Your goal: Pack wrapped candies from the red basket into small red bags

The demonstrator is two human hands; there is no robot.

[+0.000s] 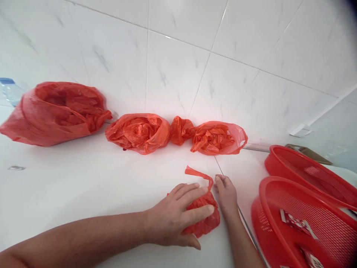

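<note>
My left hand (175,217) lies flat, fingers stretched out, pressing down on a crumpled red plastic bag (205,219) on the white floor. My right hand (227,195) sits just right of the bag, fingers curled and touching the bag's loose handle strip (200,175), which loops up from it. Part of the bag is hidden under my left palm.
A row of red plastic bags stuffed with more bags lies behind: a large one (55,113), a middle one (138,133), a small knot (180,130), another (217,138). Two red mesh baskets (304,175) stand right, the nearer (267,219) holding small packets. A bottle (9,89) at far left.
</note>
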